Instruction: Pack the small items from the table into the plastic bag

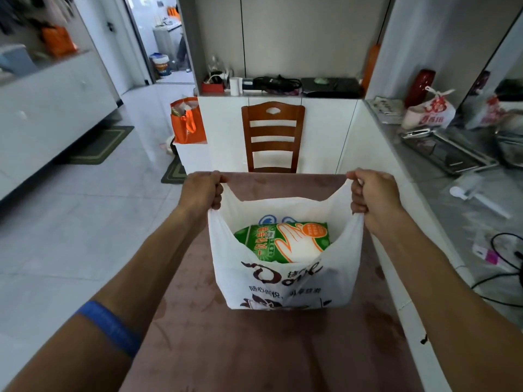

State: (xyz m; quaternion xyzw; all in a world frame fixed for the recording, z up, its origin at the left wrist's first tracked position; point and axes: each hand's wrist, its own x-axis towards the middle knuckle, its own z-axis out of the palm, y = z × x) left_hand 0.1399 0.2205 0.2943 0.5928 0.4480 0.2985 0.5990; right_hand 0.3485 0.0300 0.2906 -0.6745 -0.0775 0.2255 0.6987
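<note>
While gripped at both handles, hangs upright over the pink-covered bench [283, 349], mouth pulled wide. Left hand [202, 190]: fingers curled tight round the left handle loop, fist raised to take the weight; blue wristband [111, 326] further down that forearm. Between the fists, white plastic bag [285, 281] stretched taut so the opening stays spread and the contents show. Inside, green and orange glove packet [283, 241] lying tilted against the far wall, a blue-printed item barely showing behind it. Right hand [372, 198]: likewise clenched round the right handle loop, level with the other so the bag hangs even. No loose small items visible on the bench surface, so packing probably finished or nearly so. Beyond, wooden chair [273, 137] tucked at the far edge.
</note>
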